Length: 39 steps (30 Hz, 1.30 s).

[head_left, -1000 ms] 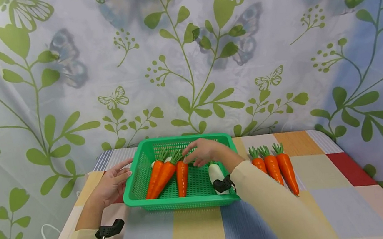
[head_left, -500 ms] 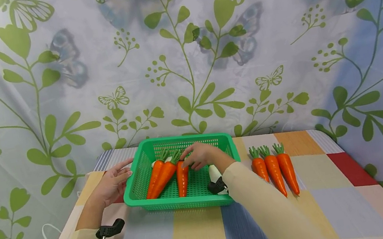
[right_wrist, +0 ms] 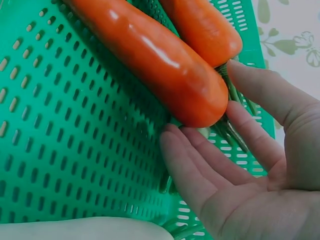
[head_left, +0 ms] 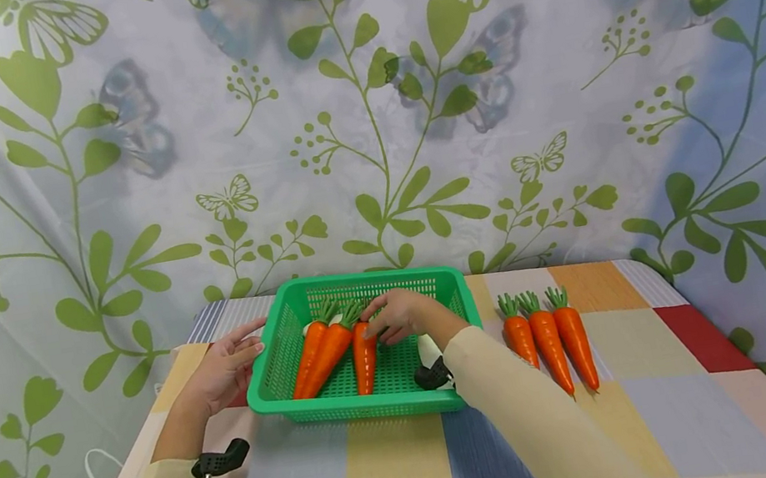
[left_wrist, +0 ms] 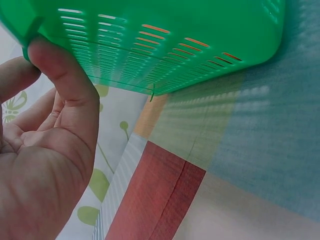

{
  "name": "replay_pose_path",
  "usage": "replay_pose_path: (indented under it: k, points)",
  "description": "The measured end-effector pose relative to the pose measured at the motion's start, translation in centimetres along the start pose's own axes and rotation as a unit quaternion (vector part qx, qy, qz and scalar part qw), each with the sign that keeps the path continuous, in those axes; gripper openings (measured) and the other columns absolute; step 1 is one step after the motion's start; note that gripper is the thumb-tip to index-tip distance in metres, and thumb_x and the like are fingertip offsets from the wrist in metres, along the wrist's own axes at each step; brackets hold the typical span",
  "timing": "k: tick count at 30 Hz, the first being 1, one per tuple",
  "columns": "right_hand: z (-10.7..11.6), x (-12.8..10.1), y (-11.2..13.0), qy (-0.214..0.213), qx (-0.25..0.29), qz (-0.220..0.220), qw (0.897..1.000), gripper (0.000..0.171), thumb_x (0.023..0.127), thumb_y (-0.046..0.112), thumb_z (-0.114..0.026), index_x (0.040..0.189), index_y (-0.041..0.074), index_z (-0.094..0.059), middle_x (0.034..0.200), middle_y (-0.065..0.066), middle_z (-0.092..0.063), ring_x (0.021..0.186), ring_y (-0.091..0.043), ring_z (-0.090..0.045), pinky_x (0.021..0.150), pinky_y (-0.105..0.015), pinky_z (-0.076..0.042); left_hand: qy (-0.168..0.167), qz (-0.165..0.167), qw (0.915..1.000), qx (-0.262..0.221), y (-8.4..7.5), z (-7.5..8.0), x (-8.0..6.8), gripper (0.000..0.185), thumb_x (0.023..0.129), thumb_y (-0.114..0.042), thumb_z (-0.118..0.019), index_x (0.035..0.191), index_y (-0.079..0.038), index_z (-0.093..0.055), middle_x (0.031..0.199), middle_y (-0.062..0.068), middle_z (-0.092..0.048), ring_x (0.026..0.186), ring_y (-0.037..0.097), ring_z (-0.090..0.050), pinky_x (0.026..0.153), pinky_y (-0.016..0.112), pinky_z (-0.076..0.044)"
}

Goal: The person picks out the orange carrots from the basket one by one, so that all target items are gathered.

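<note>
Green basket (head_left: pixel 276 375), perforated plastic, rectangular, standing on the surface (head_left: pixel 407 472) toward its far left part, in front of a leaf-and-butterfly printed backdrop (head_left: pixel 553 75). Surface covered with a checked cloth in pastel squares. Basket contents: three orange carrots with green tops, two lying side by side at the left (head_left: pixel 319 355), a third carrot (head_left: pixel 365 356) just right of them, tops pointing to the far wall; one white vegetable (head_left: pixel 430 345) at the right end, partly hidden by the right sleeve. Outside the basket, just to its right on the cloth: a row of three more carrots (head_left: pixel 547 338), parallel, tops away from the person. Left hand (head_left: pixel 223 371): fingers straight and relaxed, thumb pressed against the basket's left outer wall (left_wrist: pixel 165 45), nothing clasped. Right hand (head_left: pixel 403 313): inside the basket, fingers loosely extended, fingertips (right_wrist: pixel 175 145) touching the stem end of the third carrot (right_wrist: pixel 155 65), not closed round it.
</note>
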State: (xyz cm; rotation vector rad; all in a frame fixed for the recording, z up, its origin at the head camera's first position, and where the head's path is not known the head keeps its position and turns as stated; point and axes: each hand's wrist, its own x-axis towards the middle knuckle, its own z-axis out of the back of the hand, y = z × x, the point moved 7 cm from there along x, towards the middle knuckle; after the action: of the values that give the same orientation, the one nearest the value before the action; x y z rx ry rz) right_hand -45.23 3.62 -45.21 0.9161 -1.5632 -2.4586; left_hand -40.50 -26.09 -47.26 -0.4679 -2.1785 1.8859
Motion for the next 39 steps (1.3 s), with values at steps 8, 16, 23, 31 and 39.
replay_pose_path:
  k: [8, 16, 23, 31, 39]
  points:
    - [-0.4, 0.5, -0.5, 0.003, 0.056, -0.019, 0.998, 0.048, 0.085, 0.004, -0.081, 0.131, 0.01, -0.066, 0.132, -0.017, -0.063, 0.117, -0.039, -0.066, 0.106, -0.05, -0.053, 0.002, 0.002, 1.0, -0.005, 0.0, 0.0, 0.0, 0.068, 0.107, -0.011, -0.053, 0.163, -0.004, -0.016, 0.11, -0.003, -0.066, 0.1, 0.01, -0.072, 0.088, 0.031, -0.062]
    - [-0.9, 1.1, -0.7, 0.008, 0.091, -0.029, 0.995, 0.048, 0.085, 0.0, -0.08, 0.128, 0.011, -0.062, 0.13, -0.019, -0.063, 0.114, -0.04, -0.066, 0.101, -0.049, -0.057, 0.005, -0.003, 1.0, -0.005, 0.1, 0.3, 0.1, 0.067, 0.107, -0.01, -0.052, 0.163, -0.005, -0.016, 0.112, -0.002, -0.066, 0.101, 0.01, -0.072, 0.088, 0.03, -0.062]
    - [-0.9, 1.4, -0.9, -0.006, 0.107, -0.025, 0.994, 0.045, 0.085, -0.003, -0.078, 0.126, 0.009, -0.063, 0.126, -0.02, -0.065, 0.106, -0.038, -0.07, 0.099, -0.049, -0.058, 0.003, -0.006, 1.0, 0.001, 0.0, 0.3, 0.2, 0.067, 0.107, -0.01, -0.053, 0.163, -0.004, -0.017, 0.111, -0.002, -0.065, 0.101, 0.01, -0.072, 0.088, 0.03, -0.062]
    - [-0.7, 1.9, -1.3, -0.014, 0.112, -0.02, 0.993, 0.044, 0.084, -0.003, -0.079, 0.124, 0.008, -0.064, 0.123, -0.021, -0.066, 0.102, -0.038, -0.071, 0.095, -0.049, -0.06, 0.004, -0.002, 1.0, -0.001, 0.1, 0.3, 0.3, 0.067, 0.107, -0.011, -0.054, 0.163, -0.005, -0.018, 0.114, -0.001, -0.066, 0.103, 0.011, -0.072, 0.089, 0.032, -0.062]
    - [-0.9, 2.0, -1.2, -0.014, 0.108, -0.021, 0.994, 0.047, 0.085, -0.002, -0.079, 0.127, 0.008, -0.06, 0.123, -0.021, -0.066, 0.101, -0.038, -0.071, 0.094, -0.049, -0.06, 0.008, -0.002, 1.0, -0.003, 0.3, 0.3, 0.4, 0.067, 0.107, -0.011, -0.052, 0.163, -0.005, -0.016, 0.116, -0.001, -0.067, 0.104, 0.012, -0.073, 0.088, 0.032, -0.062]
